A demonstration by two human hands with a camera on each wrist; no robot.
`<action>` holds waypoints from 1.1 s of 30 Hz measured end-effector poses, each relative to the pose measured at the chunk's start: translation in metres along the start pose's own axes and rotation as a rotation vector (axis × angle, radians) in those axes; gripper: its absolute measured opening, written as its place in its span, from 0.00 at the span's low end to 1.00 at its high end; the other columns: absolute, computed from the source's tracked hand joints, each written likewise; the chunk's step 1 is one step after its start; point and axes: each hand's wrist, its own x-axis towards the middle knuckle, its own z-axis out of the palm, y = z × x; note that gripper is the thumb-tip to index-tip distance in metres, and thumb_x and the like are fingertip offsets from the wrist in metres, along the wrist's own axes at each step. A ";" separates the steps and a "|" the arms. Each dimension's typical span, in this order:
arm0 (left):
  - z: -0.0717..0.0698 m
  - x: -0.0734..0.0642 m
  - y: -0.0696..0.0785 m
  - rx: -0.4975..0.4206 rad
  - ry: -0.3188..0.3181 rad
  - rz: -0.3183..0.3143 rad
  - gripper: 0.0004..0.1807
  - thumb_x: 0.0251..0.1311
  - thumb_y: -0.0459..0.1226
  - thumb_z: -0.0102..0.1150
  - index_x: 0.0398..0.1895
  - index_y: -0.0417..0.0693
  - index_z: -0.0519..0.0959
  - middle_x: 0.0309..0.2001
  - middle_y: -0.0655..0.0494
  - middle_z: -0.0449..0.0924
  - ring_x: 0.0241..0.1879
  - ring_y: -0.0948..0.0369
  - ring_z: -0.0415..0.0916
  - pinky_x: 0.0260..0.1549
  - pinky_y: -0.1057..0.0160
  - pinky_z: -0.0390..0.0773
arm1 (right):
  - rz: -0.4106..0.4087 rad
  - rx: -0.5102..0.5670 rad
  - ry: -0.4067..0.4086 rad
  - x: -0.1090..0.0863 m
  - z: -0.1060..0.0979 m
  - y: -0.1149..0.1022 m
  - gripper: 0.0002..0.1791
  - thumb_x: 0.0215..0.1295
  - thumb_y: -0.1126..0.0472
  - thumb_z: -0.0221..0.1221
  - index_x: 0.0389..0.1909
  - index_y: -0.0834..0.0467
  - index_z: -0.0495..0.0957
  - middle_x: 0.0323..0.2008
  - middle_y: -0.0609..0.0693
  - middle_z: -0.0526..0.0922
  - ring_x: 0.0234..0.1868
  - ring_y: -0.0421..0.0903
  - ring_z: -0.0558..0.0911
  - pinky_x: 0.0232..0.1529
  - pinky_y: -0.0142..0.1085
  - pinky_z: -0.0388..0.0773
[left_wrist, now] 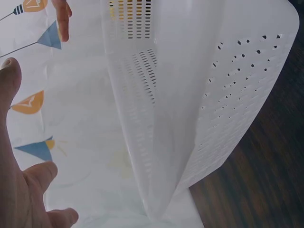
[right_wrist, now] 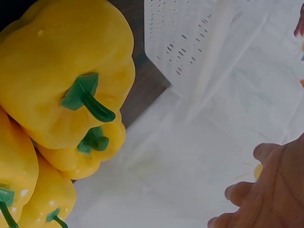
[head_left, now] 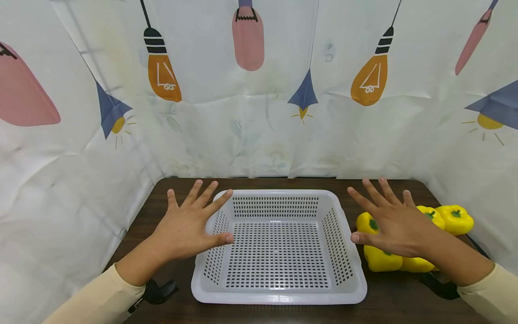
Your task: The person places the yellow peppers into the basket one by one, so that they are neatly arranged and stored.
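Note:
A white perforated plastic basket (head_left: 279, 297) stands on the dark wooden table, with nothing in it. My left hand (head_left: 188, 225) hovers at the basket's left side, fingers spread and holding nothing. Over on the right, my right hand (head_left: 394, 222) is spread the same way, above several yellow bell peppers (head_left: 380, 260) and partly hiding them. The right wrist view shows the peppers (right_wrist: 66, 71) close up, with green stems, beside the basket's outer wall (right_wrist: 183, 42). In the left wrist view the basket's side wall (left_wrist: 237, 90) is near, apart from the hand's fingers (left_wrist: 40, 175).
The dark brown table (head_left: 174, 306) bears the basket and peppers. White sheets (head_left: 259, 135) printed with lamps and bulbs hang behind it and at both sides. Black straps (head_left: 159, 292) show under the wrists.

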 end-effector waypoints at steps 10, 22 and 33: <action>0.001 -0.004 -0.003 -0.034 0.001 -0.003 0.55 0.54 0.81 0.41 0.83 0.72 0.48 0.82 0.49 0.41 0.80 0.41 0.32 0.58 0.17 0.26 | -0.011 -0.011 0.007 -0.002 0.001 0.002 0.55 0.65 0.26 0.54 0.84 0.43 0.39 0.82 0.60 0.39 0.79 0.64 0.31 0.66 0.76 0.29; 0.022 -0.021 -0.016 -0.185 0.042 0.019 0.52 0.56 0.74 0.55 0.81 0.67 0.56 0.81 0.46 0.49 0.79 0.40 0.42 0.65 0.21 0.40 | -0.049 0.015 0.050 -0.018 0.006 0.014 0.54 0.68 0.30 0.55 0.84 0.44 0.38 0.81 0.60 0.42 0.80 0.62 0.35 0.74 0.63 0.26; 0.049 -0.029 -0.028 -0.370 0.125 0.080 0.45 0.60 0.58 0.68 0.78 0.57 0.64 0.77 0.45 0.59 0.72 0.38 0.60 0.61 0.28 0.65 | -0.084 0.045 0.103 -0.027 0.014 0.023 0.53 0.69 0.35 0.58 0.84 0.46 0.40 0.82 0.58 0.44 0.81 0.59 0.38 0.77 0.57 0.29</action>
